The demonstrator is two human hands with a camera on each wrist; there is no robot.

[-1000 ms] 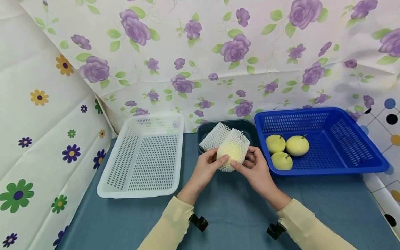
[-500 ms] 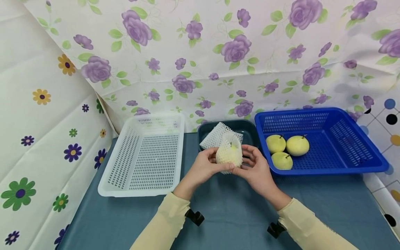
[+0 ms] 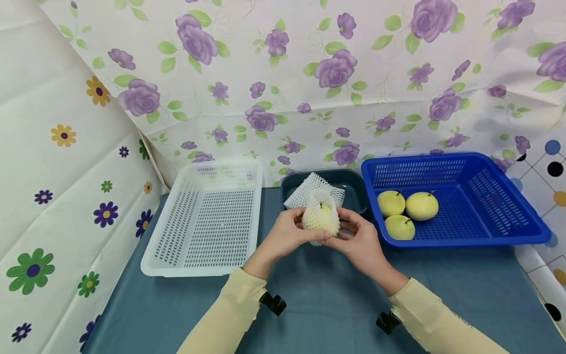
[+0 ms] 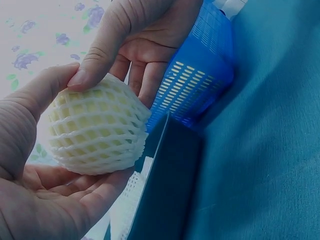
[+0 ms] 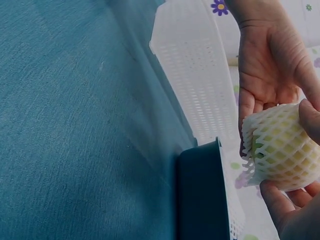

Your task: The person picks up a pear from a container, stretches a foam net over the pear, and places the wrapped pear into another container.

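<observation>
Together, left hand [image 3: 286, 232] and right hand [image 3: 361, 242] cup netted fruit [image 3: 319, 220], thumbs touching.

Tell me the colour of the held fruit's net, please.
The net is white, clearest in the left wrist view.

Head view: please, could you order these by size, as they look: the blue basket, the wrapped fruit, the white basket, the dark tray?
1. Blue basket
2. White basket
3. Dark tray, partly hidden
4. Wrapped fruit, also partly hidden
</observation>
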